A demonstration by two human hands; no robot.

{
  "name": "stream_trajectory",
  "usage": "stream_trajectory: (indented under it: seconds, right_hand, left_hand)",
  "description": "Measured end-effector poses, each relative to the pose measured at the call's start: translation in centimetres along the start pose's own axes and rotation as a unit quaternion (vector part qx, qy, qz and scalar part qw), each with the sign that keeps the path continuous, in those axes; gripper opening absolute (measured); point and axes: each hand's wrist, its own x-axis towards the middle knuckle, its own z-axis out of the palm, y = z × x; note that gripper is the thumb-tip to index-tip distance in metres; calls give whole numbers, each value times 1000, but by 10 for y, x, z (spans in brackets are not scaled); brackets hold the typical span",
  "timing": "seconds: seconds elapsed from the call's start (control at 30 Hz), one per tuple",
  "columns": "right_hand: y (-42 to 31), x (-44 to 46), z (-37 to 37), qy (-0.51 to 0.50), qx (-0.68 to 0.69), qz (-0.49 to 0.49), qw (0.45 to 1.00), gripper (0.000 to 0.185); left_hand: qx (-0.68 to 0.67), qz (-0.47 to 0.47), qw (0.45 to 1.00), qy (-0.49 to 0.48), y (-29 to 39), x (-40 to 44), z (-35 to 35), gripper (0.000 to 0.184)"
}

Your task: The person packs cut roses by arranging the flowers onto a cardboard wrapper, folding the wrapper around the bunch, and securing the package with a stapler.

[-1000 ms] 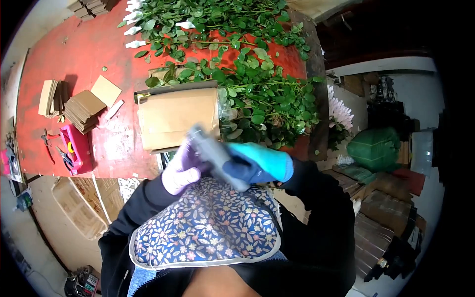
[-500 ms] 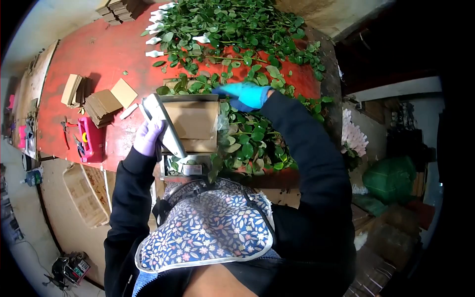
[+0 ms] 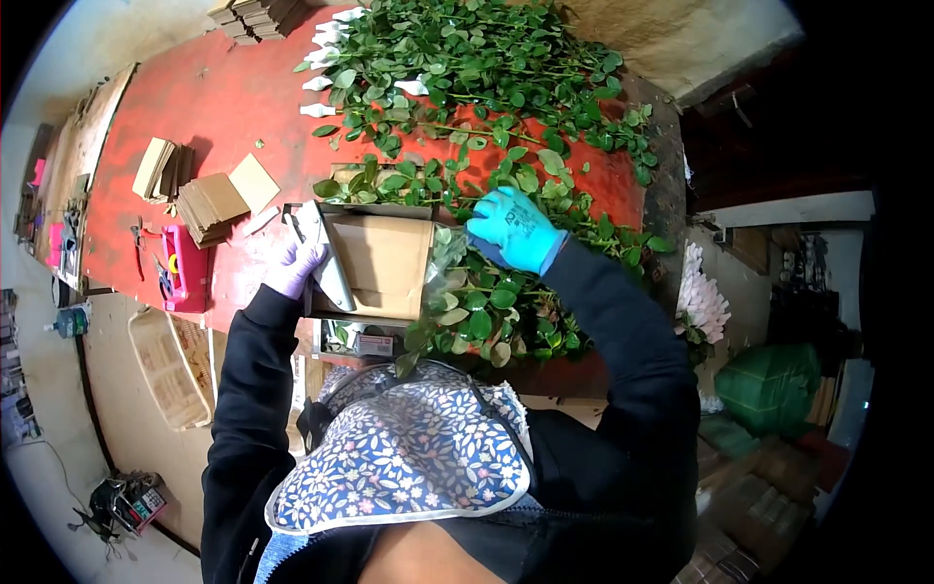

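Note:
My left hand (image 3: 295, 268), in a pale purple glove, is closed on a grey-white stapler-like tool (image 3: 329, 263) that leans over the left side of an open cardboard box (image 3: 381, 263). To the right of the box, my right hand (image 3: 514, 229), in a turquoise glove with a dark palm, is curled over the leafy green stems (image 3: 496, 302). What its fingers hold, if anything, is hidden beneath them. Clear plastic (image 3: 446, 255) lies along the box's right edge.
More stems with white-wrapped heads (image 3: 467, 68) lie at the back of the red table (image 3: 243, 88). Cardboard pieces (image 3: 209, 204) and a pink holder with tools (image 3: 187, 277) are on the left. Pale pink flowers (image 3: 702, 297) stand off the table's right side.
My hands have parted from in front of my apron. The tool is now in my left hand at the box's left, and my right hand has reached the stems on the right.

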Motion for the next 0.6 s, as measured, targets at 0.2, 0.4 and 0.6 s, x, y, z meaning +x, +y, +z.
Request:
stream_trajectory:
  seconds: [0.2, 0.4, 0.6]
  right_hand:
    - [-8, 5, -2, 49, 12, 26, 998, 28]
    - [-6, -20, -1, 60, 18, -50, 997, 23]
    - [-76, -46, -38, 68, 111, 45, 990, 42]
  left_hand:
    - [-14, -1, 1000, -15, -1, 1, -6, 36]
    - [-8, 15, 1000, -26, -10, 8, -15, 34]
    - [1, 23, 1000, -18, -5, 15, -5, 34]
